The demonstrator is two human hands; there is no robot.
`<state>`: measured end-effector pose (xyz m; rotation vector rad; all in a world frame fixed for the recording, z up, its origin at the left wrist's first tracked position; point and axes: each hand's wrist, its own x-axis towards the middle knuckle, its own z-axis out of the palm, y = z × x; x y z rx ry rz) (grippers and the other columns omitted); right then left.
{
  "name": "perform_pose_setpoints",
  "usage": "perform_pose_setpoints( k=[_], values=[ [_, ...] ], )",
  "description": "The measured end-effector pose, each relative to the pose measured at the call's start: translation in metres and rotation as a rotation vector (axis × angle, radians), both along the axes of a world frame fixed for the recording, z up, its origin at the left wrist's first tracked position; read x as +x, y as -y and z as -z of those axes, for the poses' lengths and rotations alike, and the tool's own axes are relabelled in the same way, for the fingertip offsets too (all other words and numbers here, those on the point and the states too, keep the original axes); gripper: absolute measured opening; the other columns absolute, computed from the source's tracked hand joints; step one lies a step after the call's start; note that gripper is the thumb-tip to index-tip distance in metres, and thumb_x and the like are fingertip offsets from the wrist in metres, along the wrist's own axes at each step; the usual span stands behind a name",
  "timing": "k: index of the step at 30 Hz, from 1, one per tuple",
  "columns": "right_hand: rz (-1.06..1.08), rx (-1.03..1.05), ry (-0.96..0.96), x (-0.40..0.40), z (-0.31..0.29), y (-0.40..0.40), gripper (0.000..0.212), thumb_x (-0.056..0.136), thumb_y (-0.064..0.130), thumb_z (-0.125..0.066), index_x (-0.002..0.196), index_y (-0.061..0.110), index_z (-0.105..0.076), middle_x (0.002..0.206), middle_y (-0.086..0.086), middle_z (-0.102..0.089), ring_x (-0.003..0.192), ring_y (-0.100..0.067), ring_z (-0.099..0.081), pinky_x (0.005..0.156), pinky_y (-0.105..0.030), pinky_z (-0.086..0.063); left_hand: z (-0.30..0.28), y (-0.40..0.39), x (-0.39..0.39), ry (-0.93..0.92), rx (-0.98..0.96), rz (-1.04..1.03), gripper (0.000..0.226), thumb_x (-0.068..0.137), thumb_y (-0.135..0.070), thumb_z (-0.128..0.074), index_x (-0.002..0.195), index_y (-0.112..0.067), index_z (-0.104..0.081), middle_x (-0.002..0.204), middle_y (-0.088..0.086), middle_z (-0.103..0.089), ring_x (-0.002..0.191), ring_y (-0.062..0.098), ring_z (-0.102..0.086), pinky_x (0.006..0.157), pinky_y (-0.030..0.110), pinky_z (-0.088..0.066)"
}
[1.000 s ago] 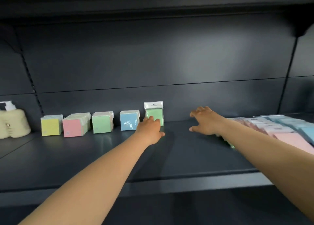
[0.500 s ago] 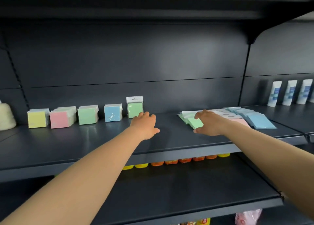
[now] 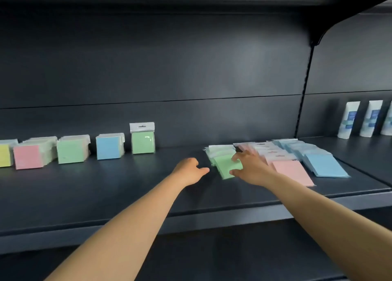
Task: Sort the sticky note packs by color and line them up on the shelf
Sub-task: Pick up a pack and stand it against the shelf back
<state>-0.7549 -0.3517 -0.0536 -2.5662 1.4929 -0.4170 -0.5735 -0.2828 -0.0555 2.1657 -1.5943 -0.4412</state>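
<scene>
Right hand [image 3: 251,167]: on top green pack [image 3: 227,168] of flat green pile, thumb at near edge, fingers at far edge; grip appears closed on pack, motion blur limits certainty. Left hand [image 3: 189,170]: above shelf [image 3: 106,187] just left of pile, fingers relaxed, nothing held. Flat pink pile [image 3: 291,171] and blue pile [image 3: 323,166] right of green. Standing row at left: yellow [image 3: 4,155], pink [image 3: 27,156], green [image 3: 71,150], blue [image 3: 108,147], single green pack [image 3: 142,141] upright.

Yellow stack [image 3: 4,155] cut off, perhaps halved.
</scene>
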Motion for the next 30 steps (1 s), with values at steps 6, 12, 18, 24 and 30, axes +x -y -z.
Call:
perform_pose_setpoints(
  k=[6,12,18,24,30],
  values=[
    [-0.078,-0.013,0.289,0.004,0.034,0.031,0.035,0.090,0.025,-0.060,0.123,0.012,-0.057,0.130,-0.002,-0.045,0.127,-0.019,-0.041,0.098,-0.016,-0.022,0.025,0.042,-0.019,-0.413,-0.173,-0.126,0.024,0.085,-0.040,-0.062,0.070,-0.025,-0.051,0.077,-0.007,-0.047,0.074,0.013,-0.044,0.061,0.023,-0.029],
    [-0.141,0.059,0.506,0.008,0.043,0.053,0.021,0.088,0.008,-0.060,0.108,0.007,-0.065,0.119,-0.005,-0.054,0.097,-0.013,-0.054,0.079,-0.004,-0.030,0.032,0.055,-0.024,-0.497,-0.261,-0.193,0.018,0.077,-0.028,-0.074,0.086,-0.013,-0.071,0.086,-0.001,-0.070,0.077,0.012,-0.061,0.066,0.021,-0.041],
    [0.046,0.199,0.688,0.012,0.043,0.071,0.053,0.076,0.023,-0.075,0.121,0.011,-0.050,0.121,-0.003,-0.054,0.110,-0.020,-0.053,0.094,-0.028,-0.043,0.027,0.053,-0.005,-0.909,-0.450,-0.298,0.012,0.086,-0.002,-0.060,0.095,-0.010,-0.064,0.095,0.006,-0.070,0.086,0.021,-0.065,0.077,0.030,-0.049],
    [0.106,0.333,0.740,0.022,0.039,0.081,0.061,0.074,0.023,-0.079,0.124,0.005,-0.051,0.114,-0.003,-0.064,0.107,-0.022,-0.060,0.087,-0.025,-0.046,0.032,0.058,0.009,-1.227,-0.629,-0.455,0.029,0.090,0.004,-0.051,0.119,0.002,-0.055,0.112,0.016,-0.063,0.088,0.025,-0.063,0.079,0.033,-0.051],
    [0.107,0.464,1.045,0.020,0.039,0.089,0.033,0.080,-0.004,-0.068,0.111,0.002,-0.062,0.101,-0.003,-0.067,0.089,-0.018,-0.061,0.081,-0.026,-0.049,0.035,0.063,0.016,-1.216,-0.669,-0.548,0.017,0.091,0.003,-0.052,0.103,-0.004,-0.061,0.104,0.014,-0.065,0.092,0.028,-0.063,0.095,0.042,-0.047]
  ],
)
